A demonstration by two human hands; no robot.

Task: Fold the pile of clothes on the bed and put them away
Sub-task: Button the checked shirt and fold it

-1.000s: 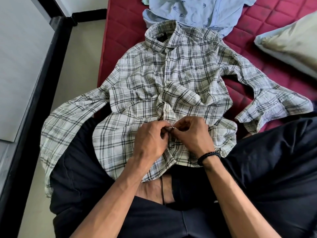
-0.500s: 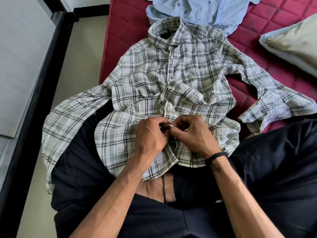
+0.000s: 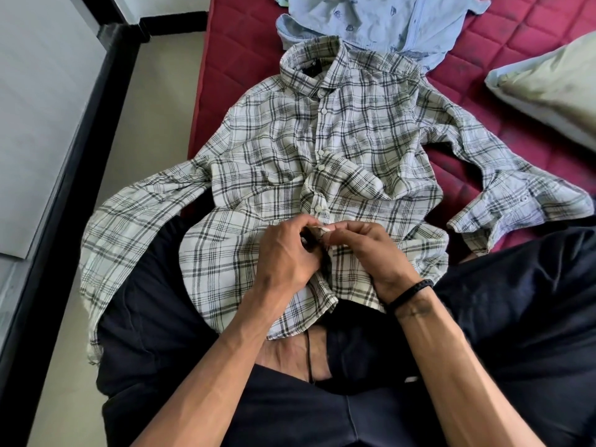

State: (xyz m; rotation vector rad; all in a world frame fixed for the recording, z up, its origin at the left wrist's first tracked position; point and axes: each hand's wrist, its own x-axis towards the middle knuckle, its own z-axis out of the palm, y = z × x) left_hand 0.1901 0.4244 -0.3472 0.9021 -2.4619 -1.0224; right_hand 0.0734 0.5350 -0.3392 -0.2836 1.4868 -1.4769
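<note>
A white and black plaid shirt [image 3: 338, 146] lies front up on the red quilted mattress [image 3: 238, 56], collar at the far end, its lower part draped over my lap. Its left sleeve hangs off the bed's edge and its right sleeve stretches toward the right. My left hand [image 3: 283, 253] and my right hand [image 3: 371, 250] meet at the lower button placket, each pinching the shirt's front edge between thumb and fingers. The placket above my hands is buttoned. A light blue patterned shirt [image 3: 380, 24] lies crumpled beyond the plaid collar.
A pale pillow [image 3: 554, 85] sits at the right edge of the mattress. To the left are a beige floor [image 3: 151, 108] and a black-framed panel [image 3: 96, 101]. My black trousers [image 3: 516, 317] fill the near part of the view.
Both hands stay pinched together on the placket and have shifted very slightly up the shirt. The shirt's wrinkles near the middle have changed a little.
</note>
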